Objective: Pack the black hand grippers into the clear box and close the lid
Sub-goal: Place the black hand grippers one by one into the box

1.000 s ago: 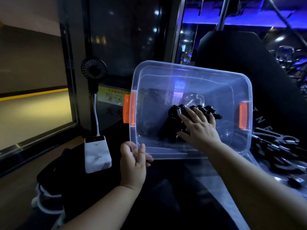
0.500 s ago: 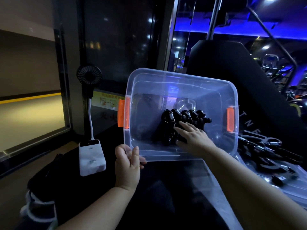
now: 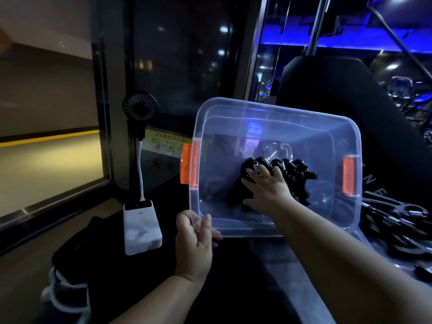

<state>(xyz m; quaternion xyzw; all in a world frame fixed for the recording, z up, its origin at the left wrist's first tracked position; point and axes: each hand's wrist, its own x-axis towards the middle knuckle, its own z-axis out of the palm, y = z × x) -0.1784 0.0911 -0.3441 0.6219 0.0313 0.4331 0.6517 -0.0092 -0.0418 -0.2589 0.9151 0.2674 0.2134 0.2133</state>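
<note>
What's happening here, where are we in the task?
A person is packing black hand grippers into the clear box. The left hand grips the box's near left corner, and the box looks tipped toward them. The right hand is inside, fingers spread flat on the pile of grippers. More black grippers lie outside to the right, unpacked. The box is open, with no lid on it.

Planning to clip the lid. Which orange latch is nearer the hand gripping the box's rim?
The left-end latch, just above the left hand; the right-end latch sits across the clear box.
</note>
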